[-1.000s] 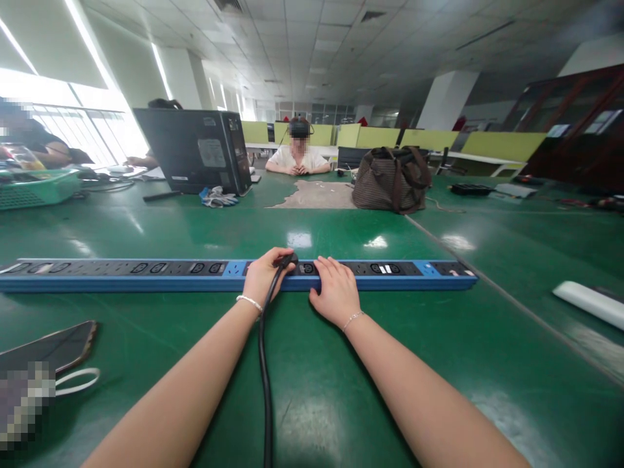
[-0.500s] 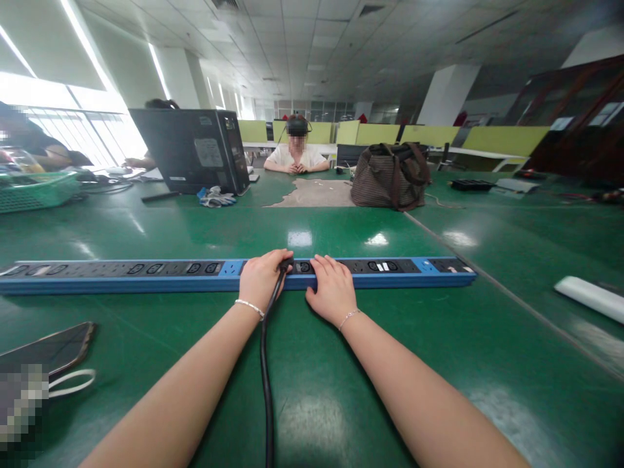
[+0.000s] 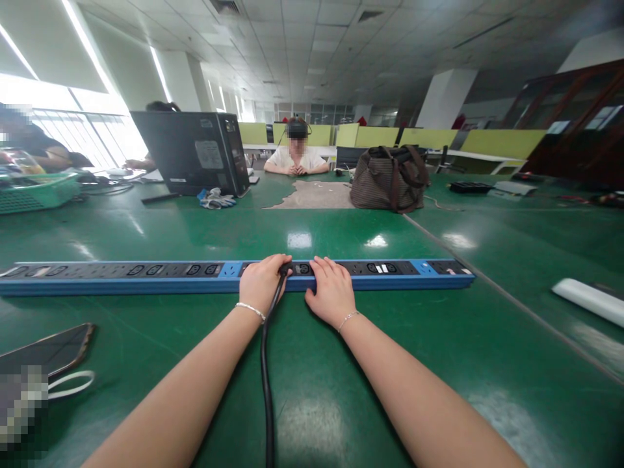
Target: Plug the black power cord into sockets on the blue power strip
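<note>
A long blue power strip (image 3: 170, 284) with rows of black sockets lies across the green table in front of me. My left hand (image 3: 262, 286) is closed round the black plug (image 3: 285, 267) at the end of a thick power cord (image 3: 266, 377), down at the strip's sockets. Whether the plug's pins are inside a socket is hidden by my fingers. Just to the right, my right hand (image 3: 334, 289) grips the strip, fingers over its top and thumb at the front edge. One socket (image 3: 304, 268) shows between the two hands. The cord runs down toward me between my forearms.
A phone (image 3: 53, 351) lies at the near left. Farther back are a green basket (image 3: 39, 195), a black computer case (image 3: 190, 153), gloves (image 3: 217, 198) and a brown bag (image 3: 387, 179). A white bar (image 3: 589, 299) is at right. Another person (image 3: 297, 156) sits opposite.
My left hand, with the plug, sits very slightly lower against the power strip. My right hand keeps its place on the strip.
</note>
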